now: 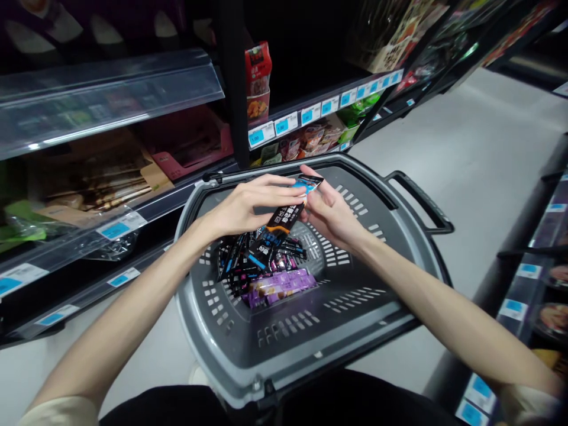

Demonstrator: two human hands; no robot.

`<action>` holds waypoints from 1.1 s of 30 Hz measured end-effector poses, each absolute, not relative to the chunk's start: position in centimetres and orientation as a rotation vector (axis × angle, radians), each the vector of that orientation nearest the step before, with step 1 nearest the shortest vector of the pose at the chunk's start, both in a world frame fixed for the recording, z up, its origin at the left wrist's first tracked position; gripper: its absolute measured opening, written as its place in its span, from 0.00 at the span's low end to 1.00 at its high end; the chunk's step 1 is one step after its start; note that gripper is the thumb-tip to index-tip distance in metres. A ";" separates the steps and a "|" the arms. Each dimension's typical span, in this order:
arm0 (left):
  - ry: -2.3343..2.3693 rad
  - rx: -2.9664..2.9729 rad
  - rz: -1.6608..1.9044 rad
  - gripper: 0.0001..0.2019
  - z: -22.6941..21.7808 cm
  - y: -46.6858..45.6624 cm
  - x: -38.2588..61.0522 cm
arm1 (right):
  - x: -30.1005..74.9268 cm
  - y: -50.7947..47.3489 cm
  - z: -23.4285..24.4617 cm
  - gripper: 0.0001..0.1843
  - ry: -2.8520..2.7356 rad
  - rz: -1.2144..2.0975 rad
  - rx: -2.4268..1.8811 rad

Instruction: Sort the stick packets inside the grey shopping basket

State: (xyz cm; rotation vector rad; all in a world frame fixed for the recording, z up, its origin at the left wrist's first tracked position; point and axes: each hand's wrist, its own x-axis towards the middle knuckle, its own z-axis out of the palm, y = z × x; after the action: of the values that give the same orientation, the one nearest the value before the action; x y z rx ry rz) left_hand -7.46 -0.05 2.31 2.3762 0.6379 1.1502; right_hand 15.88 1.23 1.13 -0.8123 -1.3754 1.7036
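Observation:
Above the grey shopping basket [377, 284], my two hands meet around a black snack packet [288, 214] with white print, an orange stripe and a light blue end. My left hand [242, 207] reaches in from the left, fingers laid over the packet and thumb along its lower side. Closed on the packet's right side is my right hand [331, 210], its thumb bent inward and some fingers hidden. Below them, several black packets [237, 254] with blue and pink marks lie heaped in the basket. Purple snack packets [281, 285] lie in front of that heap.
Shelves with blue price tags [286, 123] run along the left and far side. A red food pouch [258, 80] stands on one. The basket's black handle [419, 201] sticks out right, over the pale aisle floor [444, 142]. More shelving [532, 260] borders the right.

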 end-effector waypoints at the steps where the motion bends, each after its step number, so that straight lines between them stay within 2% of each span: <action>1: 0.637 2.398 1.136 0.21 2.3 0.0 -7.5 | 15.9 1.2 1.2 0.41 -1.399 1.696 -0.818; 5: 0.651 2.452 1.115 0.24 2.4 0.0 -7.4 | 16.3 1.4 1.2 0.40 -1.443 1.700 -0.824; 10: 0.623 2.432 1.101 0.19 2.5 0.0 -7.5 | 16.5 1.8 1.1 0.31 -1.354 1.752 -0.825; 15: 0.609 2.377 1.142 0.18 2.4 0.1 -7.6 | 16.2 1.6 1.2 0.31 -1.278 1.802 -0.870; 23: 0.660 2.226 1.219 0.15 3.3 -0.6 -7.2 | 16.5 2.0 0.9 0.20 -1.216 1.828 -0.868; 28: 0.660 2.018 1.223 0.11 3.8 -0.9 -7.2 | 17.4 2.5 1.5 0.21 -1.182 2.059 -0.845; 31: 0.741 1.804 1.188 0.18 3.7 -0.8 -7.2 | 17.5 2.0 1.7 0.22 -1.324 2.192 -0.791; 33: 0.832 1.636 1.148 0.25 3.3 -0.6 -7.3 | 17.2 1.6 1.7 0.20 -1.354 2.137 -0.771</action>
State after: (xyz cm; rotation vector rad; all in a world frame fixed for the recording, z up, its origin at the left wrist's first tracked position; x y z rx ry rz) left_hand -7.33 -0.60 3.33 1.6359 0.8316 1.1484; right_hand 17.17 1.62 1.68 -0.7711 -1.3542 2.1371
